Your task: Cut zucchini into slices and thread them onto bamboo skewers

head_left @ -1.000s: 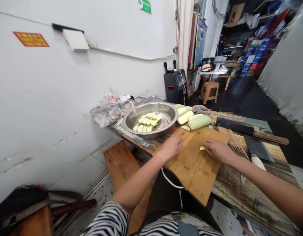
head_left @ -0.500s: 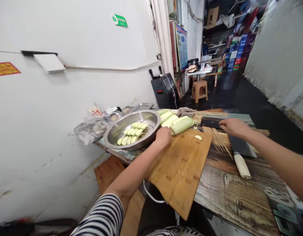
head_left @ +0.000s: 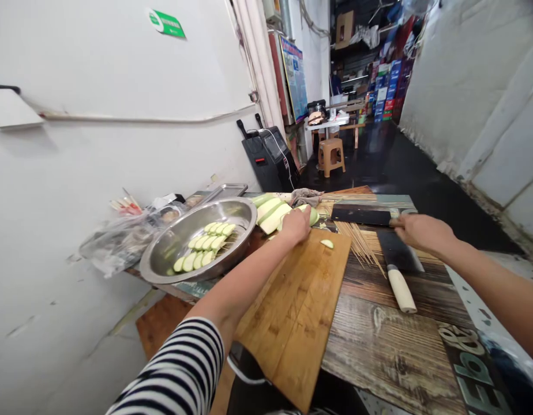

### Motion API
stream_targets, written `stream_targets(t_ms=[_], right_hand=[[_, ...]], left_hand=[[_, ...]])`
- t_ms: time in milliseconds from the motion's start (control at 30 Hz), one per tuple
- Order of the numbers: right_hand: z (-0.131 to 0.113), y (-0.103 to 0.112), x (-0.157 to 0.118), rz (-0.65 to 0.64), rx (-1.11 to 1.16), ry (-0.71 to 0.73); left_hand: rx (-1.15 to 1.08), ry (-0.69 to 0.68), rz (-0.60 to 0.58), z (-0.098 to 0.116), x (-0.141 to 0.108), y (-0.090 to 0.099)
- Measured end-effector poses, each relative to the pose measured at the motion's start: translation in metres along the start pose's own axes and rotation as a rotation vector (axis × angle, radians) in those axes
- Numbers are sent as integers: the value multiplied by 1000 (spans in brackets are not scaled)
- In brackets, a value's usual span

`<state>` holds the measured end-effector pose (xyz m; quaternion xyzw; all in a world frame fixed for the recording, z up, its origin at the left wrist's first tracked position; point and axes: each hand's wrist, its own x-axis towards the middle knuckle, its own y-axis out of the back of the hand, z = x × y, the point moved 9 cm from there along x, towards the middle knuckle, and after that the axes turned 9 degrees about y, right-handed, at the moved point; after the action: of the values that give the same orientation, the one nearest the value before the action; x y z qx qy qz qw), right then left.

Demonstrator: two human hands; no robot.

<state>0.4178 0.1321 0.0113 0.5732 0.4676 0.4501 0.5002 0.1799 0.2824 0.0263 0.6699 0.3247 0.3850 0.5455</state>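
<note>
My left hand is closed on a pale green squash at the far edge of the wooden cutting board. Halved squash pieces lie just left of it. My right hand is closed round the handle of a dark-bladed knife, whose blade points left above the skewers. A cleaver with a pale handle lies nearer on the table. One small slice rests on the board. Skewered slices sit in the steel bowl.
Bare wooden skewers lie between board and cleaver. A grey cloth is behind the squash. Plastic bags and a metal tray stand by the wall. A black speaker is behind the table.
My left hand has moved onto the squash. My right hand has taken hold of the knife handle at its right end. The view has shifted to the right.
</note>
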Motion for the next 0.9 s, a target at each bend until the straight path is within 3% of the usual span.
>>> stream_targets(t_ms=[200, 400, 633, 800, 900], right_hand=[[-42, -30, -65, -224, 22, 17], [-54, -43, -75, -244, 91, -40], [-30, -31, -78, -101, 151, -213], [-26, -23, -121, 15, 253, -270], [-33, -26, -156, 180, 423, -273]], left_hand=[[3, -18, -27, 0, 7, -5], [-3, -40, 12, 2, -1, -2], [-99, -73, 10, -11, -3, 3], [-85, -108, -59, -12, 5, -4], [-78, -122, -100, -10, 12, -8]])
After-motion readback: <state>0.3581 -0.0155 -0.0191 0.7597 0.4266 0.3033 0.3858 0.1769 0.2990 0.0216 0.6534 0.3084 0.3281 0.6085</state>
